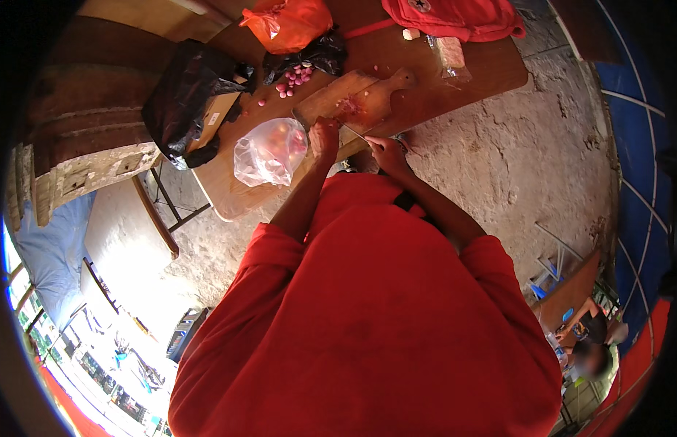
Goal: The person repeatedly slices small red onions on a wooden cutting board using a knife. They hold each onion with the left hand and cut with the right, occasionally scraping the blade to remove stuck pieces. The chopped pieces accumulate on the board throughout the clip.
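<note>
My right hand [386,152] grips a knife [354,131] near the table's front edge, its thin blade pointing left toward my other hand. My left hand [324,136] is curled at the near left end of a wooden cutting board [322,101]; whether its fingers hold a small piece is hidden. Reddish-purple scraps [351,105] lie on the middle of the board. Beyond its left end are several small pink-purple bulbs, apparently shallots [295,79]. A clear plastic bag [262,158] with red and orange produce stands just left of my left hand.
The wooden table [458,98] also bears an orange plastic bag [295,24], a black bag around a cardboard box [214,117], a wrapped pale block [451,53] and a red cloth item [458,19]. A person [589,349] is at the far lower right, near another table [573,284].
</note>
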Tool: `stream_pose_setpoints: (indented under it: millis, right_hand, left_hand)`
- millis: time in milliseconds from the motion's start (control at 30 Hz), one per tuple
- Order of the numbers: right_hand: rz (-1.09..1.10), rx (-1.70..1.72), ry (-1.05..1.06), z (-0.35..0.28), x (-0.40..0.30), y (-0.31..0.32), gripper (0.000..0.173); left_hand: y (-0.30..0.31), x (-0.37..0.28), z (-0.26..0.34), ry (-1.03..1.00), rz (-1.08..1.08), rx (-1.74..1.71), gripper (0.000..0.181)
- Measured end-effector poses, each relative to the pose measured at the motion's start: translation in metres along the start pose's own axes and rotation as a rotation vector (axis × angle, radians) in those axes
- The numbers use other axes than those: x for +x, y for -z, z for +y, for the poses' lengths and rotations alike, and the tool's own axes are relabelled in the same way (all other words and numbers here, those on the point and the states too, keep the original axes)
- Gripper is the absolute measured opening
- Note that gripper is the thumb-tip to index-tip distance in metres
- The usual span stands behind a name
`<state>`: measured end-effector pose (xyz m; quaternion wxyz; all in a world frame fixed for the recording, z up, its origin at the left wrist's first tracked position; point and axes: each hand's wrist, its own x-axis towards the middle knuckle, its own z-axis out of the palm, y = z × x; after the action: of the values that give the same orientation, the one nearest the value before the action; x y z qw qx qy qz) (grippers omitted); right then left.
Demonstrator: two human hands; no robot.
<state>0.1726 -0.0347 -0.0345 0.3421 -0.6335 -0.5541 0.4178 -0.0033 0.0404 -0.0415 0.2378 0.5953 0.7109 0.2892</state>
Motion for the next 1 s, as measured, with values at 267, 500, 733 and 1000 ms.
stream_pose_setpoints:
  millis: [267, 500, 733, 1000]
  right_hand:
    - [0.013, -0.066, 0.036, 0.001, -0.001, 0.007, 0.028]
    - [-0.075, -0.001, -0.066, -0.012, -0.003, 0.010, 0.025]
    - [-0.129, -0.003, -0.159, -0.016, -0.001, 0.012, 0.027]
    - [-0.115, -0.051, -0.164, -0.007, 0.011, 0.004, 0.027]
  left_hand:
    - [0.008, -0.005, 0.008, -0.023, 0.000, -0.089, 0.016]
    - [0.013, -0.004, 0.017, 0.004, -0.027, 0.039, 0.015]
    - [0.010, -0.003, 0.015, -0.027, -0.029, 0.047, 0.016]
    - [0.003, 0.000, 0.000, -0.064, -0.025, 0.009, 0.015]
